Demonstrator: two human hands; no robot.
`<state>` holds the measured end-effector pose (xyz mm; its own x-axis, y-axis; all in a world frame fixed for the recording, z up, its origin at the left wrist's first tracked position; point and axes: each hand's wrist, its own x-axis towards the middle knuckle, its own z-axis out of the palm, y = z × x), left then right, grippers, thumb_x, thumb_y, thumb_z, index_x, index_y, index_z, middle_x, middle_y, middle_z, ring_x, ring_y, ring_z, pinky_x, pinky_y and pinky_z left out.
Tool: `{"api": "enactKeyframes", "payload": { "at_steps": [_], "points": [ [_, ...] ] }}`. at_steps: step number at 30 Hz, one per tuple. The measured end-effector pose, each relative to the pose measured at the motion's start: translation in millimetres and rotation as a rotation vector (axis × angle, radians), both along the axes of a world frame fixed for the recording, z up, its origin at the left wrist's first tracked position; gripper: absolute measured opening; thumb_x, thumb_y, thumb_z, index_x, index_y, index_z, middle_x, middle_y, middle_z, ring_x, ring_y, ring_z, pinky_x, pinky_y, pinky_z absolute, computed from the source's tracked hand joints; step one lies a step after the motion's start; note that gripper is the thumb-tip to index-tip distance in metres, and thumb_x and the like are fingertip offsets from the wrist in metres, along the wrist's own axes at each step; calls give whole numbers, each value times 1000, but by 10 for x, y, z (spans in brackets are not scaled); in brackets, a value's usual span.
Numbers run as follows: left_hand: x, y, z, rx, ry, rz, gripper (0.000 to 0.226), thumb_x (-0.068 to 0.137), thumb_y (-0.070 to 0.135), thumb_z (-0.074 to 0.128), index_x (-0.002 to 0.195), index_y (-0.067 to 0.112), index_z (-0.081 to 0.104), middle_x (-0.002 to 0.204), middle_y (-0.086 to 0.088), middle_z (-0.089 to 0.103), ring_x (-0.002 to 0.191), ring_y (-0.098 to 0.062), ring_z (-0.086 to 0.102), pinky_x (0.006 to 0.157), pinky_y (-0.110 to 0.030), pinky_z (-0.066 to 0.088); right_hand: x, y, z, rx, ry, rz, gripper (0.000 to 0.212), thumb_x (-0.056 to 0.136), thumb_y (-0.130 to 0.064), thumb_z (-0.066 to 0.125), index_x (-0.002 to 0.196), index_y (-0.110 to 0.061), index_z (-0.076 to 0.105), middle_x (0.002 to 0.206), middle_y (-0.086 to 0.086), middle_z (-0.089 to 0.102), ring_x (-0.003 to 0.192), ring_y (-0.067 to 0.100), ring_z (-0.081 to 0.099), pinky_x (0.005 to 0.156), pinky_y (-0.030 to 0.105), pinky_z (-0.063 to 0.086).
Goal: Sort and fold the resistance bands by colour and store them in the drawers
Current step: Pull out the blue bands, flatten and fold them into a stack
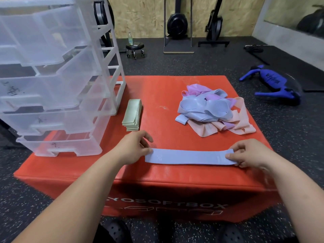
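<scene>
A clear plastic drawer unit [57, 81] stood on the left part of the red padded surface [157, 95], filling the upper left of the frame. It held five translucent drawers stacked one above another, some with black scribbled marks on their fronts. Whether anything lay inside them could not be told through the cloudy plastic.

Just right of the unit, a stack of folded green bands [131, 115] lay flat on the surface, its long axis running up and down the frame and its layered edges stepped at the lower end. In the right centre of the frame a loose pile of bands [210, 111] sat tangled, with blue loops on top, purple strips towards the back and pink ones underneath and to the right.

The blue band [189, 156] lay flat near the lower edge of the surface, in the lower middle of the frame. Its long axis ran left to right, roughly parallel with that edge, and faint white print showed near each end. The left hand [133, 148] pinched its left end between thumb and fingers. The right hand [250, 153] pinched its right end, thumb on top.
</scene>
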<state>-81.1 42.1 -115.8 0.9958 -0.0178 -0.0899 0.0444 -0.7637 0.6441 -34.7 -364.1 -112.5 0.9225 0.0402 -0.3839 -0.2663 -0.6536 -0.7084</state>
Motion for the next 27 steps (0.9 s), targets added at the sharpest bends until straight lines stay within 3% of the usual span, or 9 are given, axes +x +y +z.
{"api": "enactKeyframes", "payload": {
  "at_steps": [3, 6, 10, 13, 17, 21, 24, 27],
  "points": [
    [-14, -58, -45, 138, -5, -66, 30, 83, 19, 85, 104, 31, 69, 86, 11, 71, 74, -4, 64, 66, -17, 48, -6, 54, -14, -279, -81, 78, 21, 73, -24, 91, 85, -18, 74, 64, -1, 74, 57, 17, 65, 57, 30, 52],
    [24, -63, -53, 233, -49, -80, 39, 80, 21, 82, 112, 36, 66, 90, 15, 67, 79, -5, 61, 75, -31, 53, 8, 91, 52, -477, -167, 85, 33, 62, -37, 91, 83, -30, 68, 79, -9, 68, 76, 13, 65, 66, 31, 53],
    [95, -122, -33, 289, -127, -72, 37, 81, 34, 78, 115, 40, 64, 95, 19, 62, 85, -6, 60, 85, -42, 54, 126, 146, 83, -439, -256, 69, 32, 69, -38, 88, 92, -31, 66, 84, -9, 63, 80, 15, 61, 70, 33, 47],
    [185, -203, -50, 259, -213, -55, 31, 84, 39, 79, 112, 38, 66, 95, 18, 60, 88, -9, 59, 85, -43, 53, 275, 256, 67, -373, -454, 17, 29, 77, -35, 83, 102, -32, 67, 92, -6, 63, 83, 16, 61, 75, 35, 50],
    [345, -375, -56, 222, -303, -64, 26, 87, 36, 78, 111, 34, 67, 94, 16, 61, 87, -10, 57, 84, -41, 52, 483, 468, 17, -441, -731, 63, 39, 86, -34, 76, 125, -33, 68, 122, 2, 56, 110, 27, 57, 89, 43, 52],
    [484, -564, -58, 223, -345, -120, 24, 88, 38, 74, 112, 33, 68, 97, 14, 62, 94, -16, 60, 89, -43, 51, 737, 625, -48, -628, -825, 147, 44, 83, -27, 76, 127, -33, 70, 147, 3, 53, 133, 35, 43, 99, 53, 47],
    [559, -640, -75, 220, -375, -150, 26, 87, 40, 68, 112, 34, 68, 99, 13, 63, 98, -19, 61, 90, -45, 51, 888, 694, -78, -682, -849, 215, 43, 87, -23, 69, 130, -29, 68, 144, -1, 60, 134, 34, 47, 101, 50, 44],
    [625, -658, -90, 199, -405, -153, 26, 87, 38, 71, 113, 32, 69, 103, 11, 63, 100, -19, 59, 90, -45, 51, 998, 687, -8, -625, -888, 220, 31, 87, -19, 70, 116, -28, 72, 115, -5, 74, 115, 29, 61, 92, 45, 46]
  ]
}}
